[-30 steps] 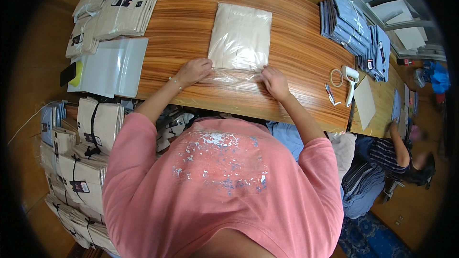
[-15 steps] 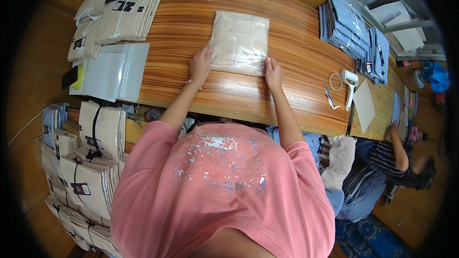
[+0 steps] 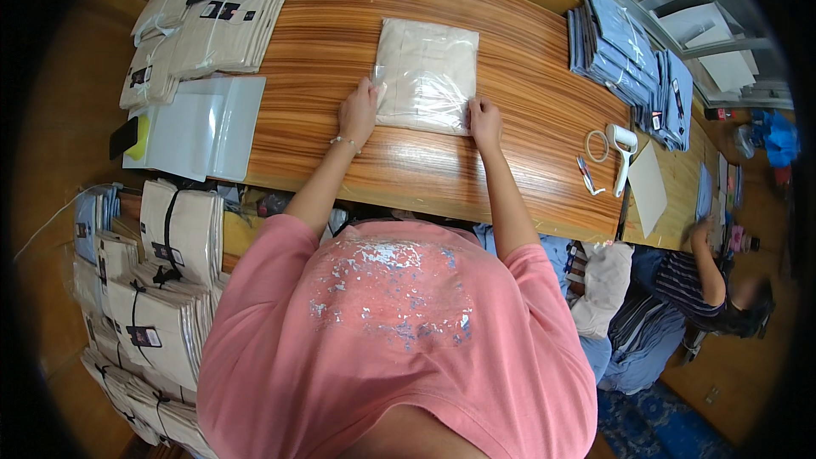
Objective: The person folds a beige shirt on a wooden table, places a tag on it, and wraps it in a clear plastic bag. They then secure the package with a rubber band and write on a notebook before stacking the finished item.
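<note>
On the table (image 3: 527, 59) — bagged cream cloth (image 3: 427, 72), left hand (image 3: 358, 112) and right hand (image 3: 486, 125) pinching its opposite edges.

The packet (image 3: 427, 76) is cream-coloured cloth, folded flat inside a clear, glossy plastic bag. It lies face-on around the middle of the counter (image 3: 535, 93), nearly square in outline and turned slightly, its right corners a little nearer. Bright reflections streak the wrinkled film.

Cream package (image 3: 427, 68), striped brown table (image 3: 531, 76)
</note>
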Motion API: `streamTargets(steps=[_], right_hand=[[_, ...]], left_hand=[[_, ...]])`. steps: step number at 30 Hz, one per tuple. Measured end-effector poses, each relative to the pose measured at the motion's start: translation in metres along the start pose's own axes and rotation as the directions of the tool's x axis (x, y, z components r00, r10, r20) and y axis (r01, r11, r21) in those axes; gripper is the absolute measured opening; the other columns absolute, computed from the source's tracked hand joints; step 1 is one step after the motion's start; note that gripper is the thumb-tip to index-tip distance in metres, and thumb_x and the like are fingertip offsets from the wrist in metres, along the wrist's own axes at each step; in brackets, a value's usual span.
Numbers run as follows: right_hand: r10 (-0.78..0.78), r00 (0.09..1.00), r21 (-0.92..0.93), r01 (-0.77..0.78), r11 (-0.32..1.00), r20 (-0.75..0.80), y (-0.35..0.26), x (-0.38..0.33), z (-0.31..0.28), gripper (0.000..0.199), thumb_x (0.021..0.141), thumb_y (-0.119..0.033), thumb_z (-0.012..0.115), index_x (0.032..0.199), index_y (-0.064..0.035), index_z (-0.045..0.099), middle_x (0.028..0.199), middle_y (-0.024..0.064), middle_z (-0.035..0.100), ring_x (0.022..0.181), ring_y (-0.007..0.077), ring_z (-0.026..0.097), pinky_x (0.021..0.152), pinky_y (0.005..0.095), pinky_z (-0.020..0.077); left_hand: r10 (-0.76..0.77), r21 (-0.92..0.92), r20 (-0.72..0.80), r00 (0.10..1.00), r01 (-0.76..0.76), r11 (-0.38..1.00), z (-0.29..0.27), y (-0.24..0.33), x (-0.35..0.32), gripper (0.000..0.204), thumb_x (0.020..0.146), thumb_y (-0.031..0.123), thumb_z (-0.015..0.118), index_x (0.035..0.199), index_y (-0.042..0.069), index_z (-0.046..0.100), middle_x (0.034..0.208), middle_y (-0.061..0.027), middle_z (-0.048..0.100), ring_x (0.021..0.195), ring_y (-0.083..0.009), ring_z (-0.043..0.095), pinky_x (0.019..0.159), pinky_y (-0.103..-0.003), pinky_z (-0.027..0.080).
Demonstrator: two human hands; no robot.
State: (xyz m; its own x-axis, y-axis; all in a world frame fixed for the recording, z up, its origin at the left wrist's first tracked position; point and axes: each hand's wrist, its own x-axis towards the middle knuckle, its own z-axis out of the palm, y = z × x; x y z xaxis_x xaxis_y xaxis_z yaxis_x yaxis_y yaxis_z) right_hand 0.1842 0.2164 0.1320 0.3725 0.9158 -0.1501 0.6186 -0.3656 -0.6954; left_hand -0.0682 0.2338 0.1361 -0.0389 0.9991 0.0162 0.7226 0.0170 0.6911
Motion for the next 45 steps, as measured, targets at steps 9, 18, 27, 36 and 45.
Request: streamTargets(steps=[9,18,27,36,45], right_hand=[[-0.091,0.967,-0.193,0.045,0.98,-0.239,-0.015,-0.007,0.016,0.016,0.082,-0.02,0.055,0.093,-0.011,0.061,0.07,0.0157,0.063,0.067,0.0358,0.06,0.061,0.045,0.0461],[-0.233,0.968,-0.476,0.162,0.864,-0.095,-0.011,-0.013,0.01,0.031,0.087,-0.023,0.052,0.117,-0.0233,0.058,0.123,0.017,0.052,0.117,0.0305,0.045,0.09,0.054,0.0367],[-0.41,0.881,-0.011,0.419,0.908,-0.236,0.03,-0.042,0.005,0.051,0.083,-0.02,0.055,0.132,-0.0104,0.044,0.134,0.0193,0.039,0.13,0.0371,0.026,0.106,0.0553,0.0143],[-0.638,0.725,-0.167,0.617,0.769,-0.261,-0.031,0.0,-0.018,0.035,0.069,0.003,0.062,0.101,-0.011,0.062,0.117,0.0161,0.047,0.111,0.0323,0.041,0.095,0.0453,0.0316],[-0.637,0.756,0.143,0.654,0.743,-0.148,-0.132,0.085,-0.122,0.024,0.079,-0.015,0.066,0.097,-0.0017,0.058,0.083,0.0129,0.058,0.07,0.0241,0.053,0.063,0.0308,0.0432]], left_hand=[[0.03,-0.025,-0.057,0.998,-0.032,0.999,0.007,-0.008,0.006,0.019,0.088,0.021,0.056,0.103,0.01,0.055,0.075,-0.0158,0.061,0.066,-0.0338,0.059,0.057,-0.041,0.044],[0.076,0.424,-0.043,0.996,-0.051,0.904,0.001,-0.002,-0.007,0.033,0.092,0.031,0.048,0.125,0.03,0.054,0.14,-0.0149,0.033,0.127,-0.0337,0.03,0.1,-0.05,0.025],[0.079,-0.022,-0.022,0.997,-0.08,0.997,0.01,-0.035,-0.024,0.061,0.089,0.026,0.049,0.144,0.02,0.023,0.15,-0.0174,0.009,0.138,-0.0371,0.005,0.108,-0.056,0.002],[0.593,0.095,-0.112,0.798,-0.585,0.805,-0.026,-0.005,0.04,0.061,0.07,0.007,0.071,0.127,0.015,0.049,0.122,-0.0098,0.051,0.11,-0.0276,0.052,0.093,-0.04,0.043],[0.404,-0.344,-0.373,0.835,-0.529,0.776,-0.082,0.113,0.117,0.034,0.084,0.021,0.062,0.111,0.003,0.052,0.103,-0.0161,0.057,0.095,-0.0316,0.055,0.084,-0.037,0.044]])
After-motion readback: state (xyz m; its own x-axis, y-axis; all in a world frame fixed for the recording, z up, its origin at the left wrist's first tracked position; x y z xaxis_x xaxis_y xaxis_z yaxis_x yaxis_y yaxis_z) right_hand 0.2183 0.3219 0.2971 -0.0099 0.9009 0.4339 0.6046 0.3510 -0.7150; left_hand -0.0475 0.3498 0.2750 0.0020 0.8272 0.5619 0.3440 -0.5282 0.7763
